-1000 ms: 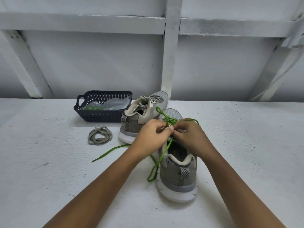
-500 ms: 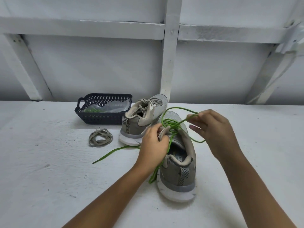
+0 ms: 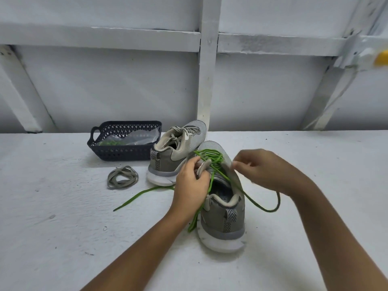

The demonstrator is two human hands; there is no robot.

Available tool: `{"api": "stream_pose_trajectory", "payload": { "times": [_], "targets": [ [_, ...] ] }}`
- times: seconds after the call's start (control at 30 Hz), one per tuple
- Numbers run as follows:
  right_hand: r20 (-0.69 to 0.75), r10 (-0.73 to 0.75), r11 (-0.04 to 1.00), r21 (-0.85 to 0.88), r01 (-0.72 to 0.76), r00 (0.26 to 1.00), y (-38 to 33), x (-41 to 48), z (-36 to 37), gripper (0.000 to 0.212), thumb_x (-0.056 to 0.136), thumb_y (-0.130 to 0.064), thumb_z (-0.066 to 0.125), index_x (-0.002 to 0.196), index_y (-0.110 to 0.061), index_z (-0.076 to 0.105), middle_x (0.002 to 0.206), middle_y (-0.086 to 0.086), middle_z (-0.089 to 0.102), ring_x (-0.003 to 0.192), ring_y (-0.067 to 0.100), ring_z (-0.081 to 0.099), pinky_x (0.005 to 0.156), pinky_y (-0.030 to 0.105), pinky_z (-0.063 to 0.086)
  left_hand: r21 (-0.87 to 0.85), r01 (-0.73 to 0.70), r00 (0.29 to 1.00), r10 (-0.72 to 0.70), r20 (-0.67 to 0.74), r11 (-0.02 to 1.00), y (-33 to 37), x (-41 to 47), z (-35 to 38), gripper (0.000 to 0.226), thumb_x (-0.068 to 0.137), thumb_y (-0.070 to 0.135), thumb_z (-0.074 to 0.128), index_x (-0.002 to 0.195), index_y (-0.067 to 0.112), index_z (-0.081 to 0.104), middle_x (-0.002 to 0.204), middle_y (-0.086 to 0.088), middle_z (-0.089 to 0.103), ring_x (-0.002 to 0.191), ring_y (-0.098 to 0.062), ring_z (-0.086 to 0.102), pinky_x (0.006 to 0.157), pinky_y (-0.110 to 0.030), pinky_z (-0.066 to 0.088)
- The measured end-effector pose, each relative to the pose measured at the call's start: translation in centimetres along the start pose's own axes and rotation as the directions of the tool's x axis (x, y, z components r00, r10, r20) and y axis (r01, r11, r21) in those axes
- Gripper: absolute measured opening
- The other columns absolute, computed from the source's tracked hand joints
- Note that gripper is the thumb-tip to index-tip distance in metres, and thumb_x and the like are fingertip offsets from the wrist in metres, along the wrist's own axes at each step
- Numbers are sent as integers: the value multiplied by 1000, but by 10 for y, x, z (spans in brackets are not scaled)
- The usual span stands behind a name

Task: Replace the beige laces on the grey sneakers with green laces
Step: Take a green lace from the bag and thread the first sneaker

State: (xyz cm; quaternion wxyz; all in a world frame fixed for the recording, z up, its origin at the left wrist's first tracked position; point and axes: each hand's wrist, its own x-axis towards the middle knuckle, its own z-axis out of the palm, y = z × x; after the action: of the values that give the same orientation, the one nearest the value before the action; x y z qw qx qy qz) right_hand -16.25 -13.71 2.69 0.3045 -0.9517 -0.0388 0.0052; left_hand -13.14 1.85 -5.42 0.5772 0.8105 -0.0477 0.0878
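Two grey sneakers stand on the white table (image 3: 63,227). The near sneaker (image 3: 223,219) points away from me and has a green lace (image 3: 212,158) threaded through its front eyelets. My left hand (image 3: 190,185) grips that shoe's beige tongue. My right hand (image 3: 266,171), to the right of the shoe, has curled fingers and holds one lace end; the lace sags in a slack loop (image 3: 273,208) below the wrist. The other lace end (image 3: 142,195) trails left over the table. The far sneaker (image 3: 178,150) has beige laces in it.
A coiled beige lace (image 3: 122,177) lies left of the far sneaker. Behind it stands a dark blue basket (image 3: 123,154) holding a clear bag with a green lace inside. A white wall with beams closes off the back of the table.
My right hand had drawn the lace up and to the right; it has now dropped lower and the lace hangs slack. My left hand has stayed on the tongue.
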Motion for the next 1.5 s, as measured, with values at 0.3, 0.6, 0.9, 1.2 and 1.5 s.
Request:
{"api": "stream_pose_trajectory", "payload": {
  "times": [0.3, 0.6, 0.9, 1.2, 1.5],
  "targets": [
    [-184, -170, 943, -317, 106, 968, -2, 34, 45, 16, 90, -27, 58, 98, -20, 69, 110, 1, 55, 108, 23, 47, 84, 35, 39, -3, -4, 1000, 4, 3, 1000, -2, 0, 0, 42, 88, 10, 54, 130, 15, 52, 122, 1, 57, 113, -14, 52, 96, -27, 41],
    [111, -105, 886, 462, 42, 988, 1, -4, -7, 23, 89, -14, 50, 67, -9, 46, 44, -1, 44, 43, 10, 38, 51, 27, 30, -49, 13, 1000, -13, 13, 999, 1, -3, -1, 41, 91, 13, 53, 131, 19, 49, 112, 6, 55, 106, -10, 51, 88, -20, 37],
    [-82, -137, 875, -478, 82, 987, -12, 30, 40, 33, 90, -44, 53, 100, -15, 66, 106, 5, 47, 105, 25, 45, 84, 34, 41, -34, -21, 1000, 21, 9, 999, -2, -1, 0, 40, 89, 11, 55, 128, 17, 53, 119, -1, 58, 108, -14, 55, 95, -32, 44],
    [-263, -146, 942, -330, 53, 954, -5, 22, 44, 19, 89, -27, 54, 103, -15, 56, 106, 3, 47, 101, 24, 43, 80, 35, 39, -52, -26, 1000, 26, 12, 998, -4, 0, 1, 37, 88, 11, 54, 125, 19, 54, 117, 1, 59, 110, -14, 54, 95, -33, 45],
    [-244, -133, 969, -237, 74, 961, 2, 19, 47, 28, 88, -37, 60, 112, -24, 64, 114, 1, 41, 110, 20, 42, 90, 32, 41, -71, -22, 1000, 23, 14, 997, -6, 0, 1, 37, 88, 10, 54, 124, 17, 55, 114, 0, 60, 106, -13, 56, 93, -32, 46]
  ]
}}
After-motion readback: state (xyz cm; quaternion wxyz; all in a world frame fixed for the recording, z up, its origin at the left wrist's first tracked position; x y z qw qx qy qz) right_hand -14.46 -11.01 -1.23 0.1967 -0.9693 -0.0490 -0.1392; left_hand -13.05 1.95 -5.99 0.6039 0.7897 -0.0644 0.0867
